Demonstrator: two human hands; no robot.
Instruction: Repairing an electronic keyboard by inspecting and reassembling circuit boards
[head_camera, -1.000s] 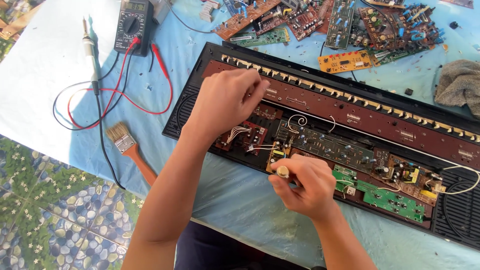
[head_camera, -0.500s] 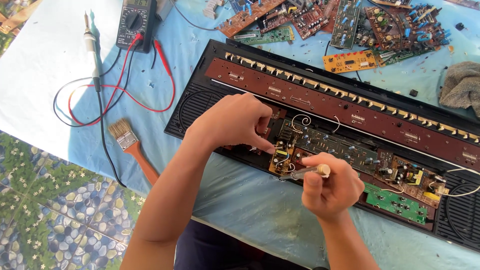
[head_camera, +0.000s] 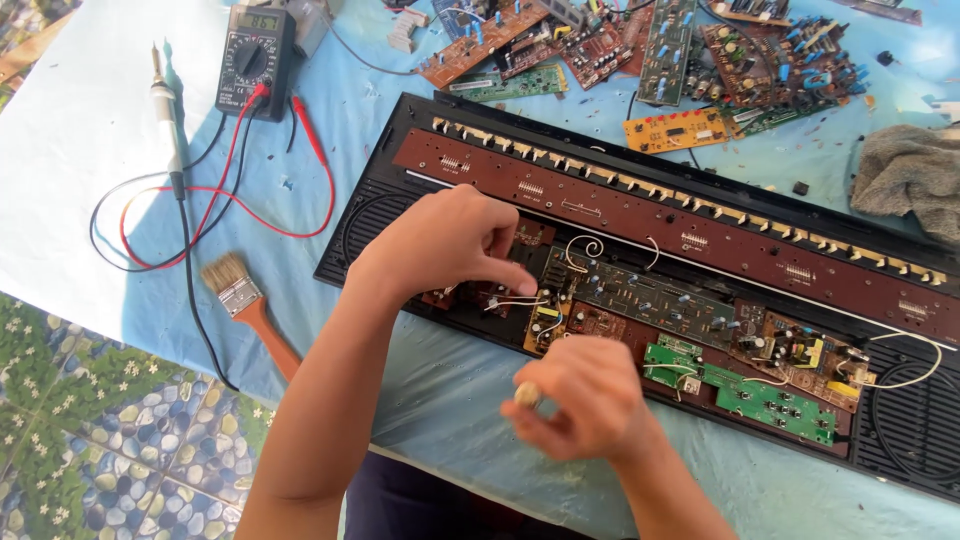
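Near the bottom centre, right hand (head_camera: 585, 400) is curled shut around a small tool with a pale rounded handle end (head_camera: 527, 393), likely a screwdriver; shaft hidden, blurred. Since a second ago this hand has pulled back from the small boards toward the near edge of the opened keyboard case (head_camera: 400, 190), and the tool is lifted off the work. Looks like one bit of work on the boards is finished or paused, judging only from the retreat. Wrist bent in, knuckles up, forearm coming from the lower right.

Left hand (head_camera: 440, 245) has slid a little toward the person and now pinches thumb and forefinger together on thin white wires (head_camera: 515, 300) over the brown board at the case's left-centre. Other fingers are loosely curled, palm down, forearm running in from the lower left.

Outward: green circuit boards (head_camera: 765, 400) sit in the case's lower right, the long brown key-contact strip (head_camera: 690, 240) runs along its top. On the blue-covered counter (head_camera: 120, 110), a paintbrush (head_camera: 245, 300) lies left of the case, a multimeter (head_camera: 255, 50) with red leads and a soldering iron (head_camera: 165, 110) further back-left, loose circuit boards (head_camera: 690, 50) piled at top, grey rag (head_camera: 910, 175) at far right.
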